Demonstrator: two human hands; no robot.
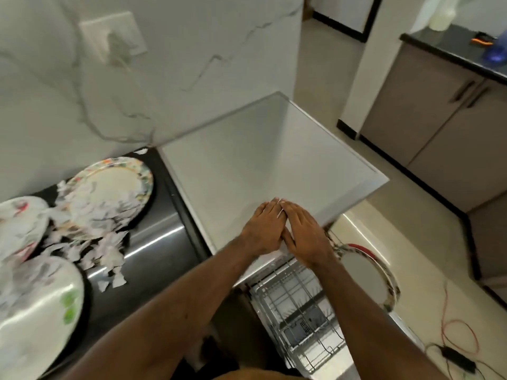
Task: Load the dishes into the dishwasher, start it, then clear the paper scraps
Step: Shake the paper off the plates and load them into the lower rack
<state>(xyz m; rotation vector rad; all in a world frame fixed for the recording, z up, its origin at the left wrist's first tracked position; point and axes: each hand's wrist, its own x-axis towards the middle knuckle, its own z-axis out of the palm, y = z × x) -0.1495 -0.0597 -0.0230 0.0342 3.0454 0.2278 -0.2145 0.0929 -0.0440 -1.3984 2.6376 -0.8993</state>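
My left hand (263,229) and my right hand (304,234) lie flat side by side, fingertips touching, on the near part of the white dishwasher top (274,160). Neither holds anything. Below them the wire rack (296,305) is pulled out, and a red-rimmed plate (365,278) stands on edge at its right side. On the dark counter (153,242) to the left sit a floral-rimmed plate (115,185), a plate (19,223) at the left edge and a nearer plate (35,311). Torn paper scraps (101,242) are strewn over and between them.
A marble wall with a socket (112,37) stands behind the counter. Grey cabinets (428,127) under a black worktop with a bottle (441,17) line the right side. An orange cable (450,325) and a black adapter (455,357) lie on the pale floor.
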